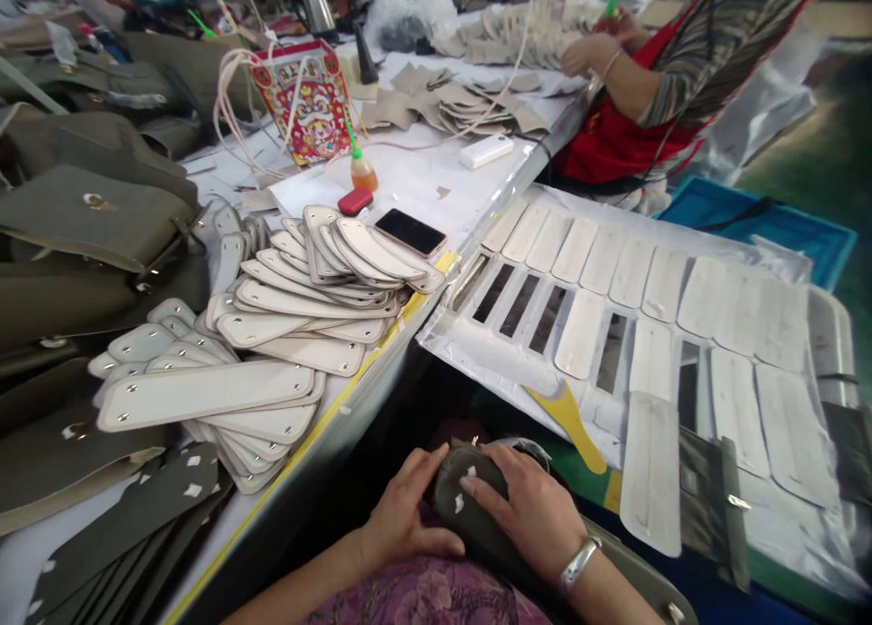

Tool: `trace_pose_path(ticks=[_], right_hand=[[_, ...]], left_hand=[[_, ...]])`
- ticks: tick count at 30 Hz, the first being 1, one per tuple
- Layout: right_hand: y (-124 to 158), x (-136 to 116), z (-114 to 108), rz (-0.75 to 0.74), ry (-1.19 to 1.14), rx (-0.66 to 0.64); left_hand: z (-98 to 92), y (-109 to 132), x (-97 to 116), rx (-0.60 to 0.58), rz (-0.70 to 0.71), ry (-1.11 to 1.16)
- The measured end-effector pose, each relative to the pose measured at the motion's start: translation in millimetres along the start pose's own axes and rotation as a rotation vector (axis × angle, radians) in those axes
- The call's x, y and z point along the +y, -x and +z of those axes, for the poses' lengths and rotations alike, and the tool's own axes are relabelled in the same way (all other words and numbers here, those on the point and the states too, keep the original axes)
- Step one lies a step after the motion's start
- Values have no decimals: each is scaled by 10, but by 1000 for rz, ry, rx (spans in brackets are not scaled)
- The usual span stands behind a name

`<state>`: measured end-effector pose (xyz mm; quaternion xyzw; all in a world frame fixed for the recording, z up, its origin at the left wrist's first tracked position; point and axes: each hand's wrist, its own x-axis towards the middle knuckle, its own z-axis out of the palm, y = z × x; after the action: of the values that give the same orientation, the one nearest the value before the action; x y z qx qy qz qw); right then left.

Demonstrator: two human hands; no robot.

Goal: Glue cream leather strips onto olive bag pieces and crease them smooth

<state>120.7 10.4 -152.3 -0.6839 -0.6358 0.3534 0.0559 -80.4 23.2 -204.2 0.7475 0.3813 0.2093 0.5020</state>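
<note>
In my lap lies a dark olive bag (pixel 463 498), its rounded end upward, with small white squares stuck on it. My left hand (pixel 409 511) grips its left edge, fingertips on the rim and thumb lower down. From the other side my right hand (pixel 535 507) wraps over it, with the thumb pressing beside a white square. Most of the bag is hidden under the right hand and forearm. Left of my hands, on the table, are stacked off-white strips (pixel 211 391) with metal studs at their ends. Dark olive strips (pixel 129 539) with white squares lie nearer.
Off-white panels (pixel 582 330) lie in rows on a plastic-covered rack at right, beside a yellow flat tool (pixel 569 425). A phone (pixel 411 233), red case (pixel 355 201) and glue bottle (pixel 363 169) stand beyond the strips. Olive bags (pixel 95 216) crowd the left. A co-worker (pixel 654 89) works opposite.
</note>
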Motion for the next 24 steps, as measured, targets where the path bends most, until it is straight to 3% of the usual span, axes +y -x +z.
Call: trace_pose_path(ticks=[8, 12, 15, 19, 22, 24], right_hand=[[-36, -49, 35, -6, 35, 34], [6, -19, -2, -85, 27, 59], [200, 142, -45, -192, 100, 160], [669, 541, 13, -229, 402, 434], [926, 725, 150, -323, 559, 467], [939, 679, 248, -330, 589, 446]], left_hand=[[13, -68, 268, 110, -106, -20], [-93, -123, 377, 67, -142, 64], [-226, -154, 415, -56, -169, 99], [-310, -204, 459, -141, -151, 52], [-239, -261, 489, -128, -132, -108], [-170, -295, 488, -109, -127, -174]])
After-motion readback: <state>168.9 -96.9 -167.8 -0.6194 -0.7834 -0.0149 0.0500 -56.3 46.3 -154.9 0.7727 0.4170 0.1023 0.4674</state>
